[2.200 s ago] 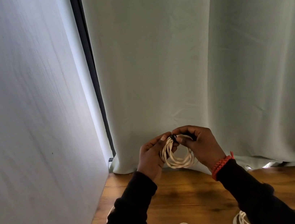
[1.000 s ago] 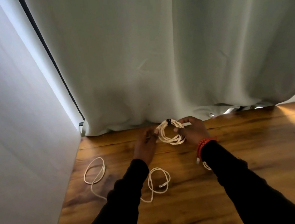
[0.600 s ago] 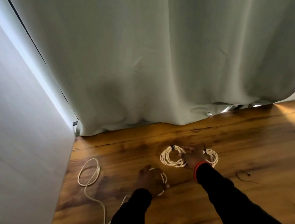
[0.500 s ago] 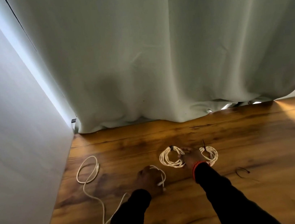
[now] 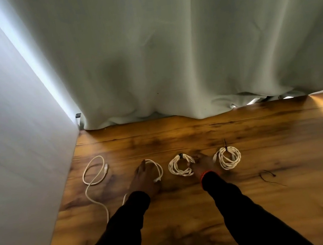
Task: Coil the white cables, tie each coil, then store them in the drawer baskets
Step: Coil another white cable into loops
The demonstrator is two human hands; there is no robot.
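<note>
Two white cable coils lie side by side on the wooden table (image 5: 190,218), each bound at its top with a black tie: the middle coil (image 5: 176,170) and the right coil (image 5: 230,164). My right hand (image 5: 204,165) rests on the table between them, its fingers touching the middle coil's right edge. A loose white cable (image 5: 93,174) loops at the left and runs back to a second loop under my left hand (image 5: 143,177), which lies on that loop with fingers stretched forward.
A loose black tie (image 5: 267,176) lies on the table to the right of the coils. A pale curtain (image 5: 168,59) hangs along the table's back edge, and a white wall (image 5: 14,143) borders the left side. No drawer or basket is in view.
The tied coil was lowered from in front of the curtain onto the table beside the other coil. My left hand moved down onto the loose cable's loop. The view tilted down.
</note>
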